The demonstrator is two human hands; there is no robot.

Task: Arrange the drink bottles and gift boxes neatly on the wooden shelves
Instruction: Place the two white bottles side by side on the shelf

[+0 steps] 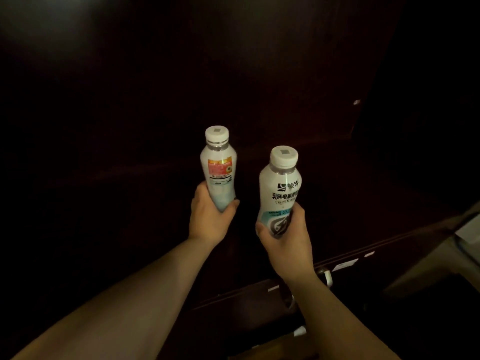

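Dark, dim wooden shelves (259, 157) fill the background, their boards barely visible, with a pale blurred object (462, 229) at the right edge. Left hand (207, 219) has its fingers (232, 203) clamped on an upright white plastic bottle with an orange label (218, 172). Just beside it, the right hand (288, 240) grips a nearer white plastic bottle with black lettering (280, 193), both capped, held before the shelves.

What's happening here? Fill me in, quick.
A person stands at a dark wooden shelf unit, holding one white drink bottle in each hand. The left hand grips the lower part of the bottle with the orange-red label, upright. The right hand holds the bottle with dark printed characters near its base, tilted slightly. Both bottles have their white caps on and are up in the air, not yet set on a shelf. The scene is too dim to show any gift boxes.
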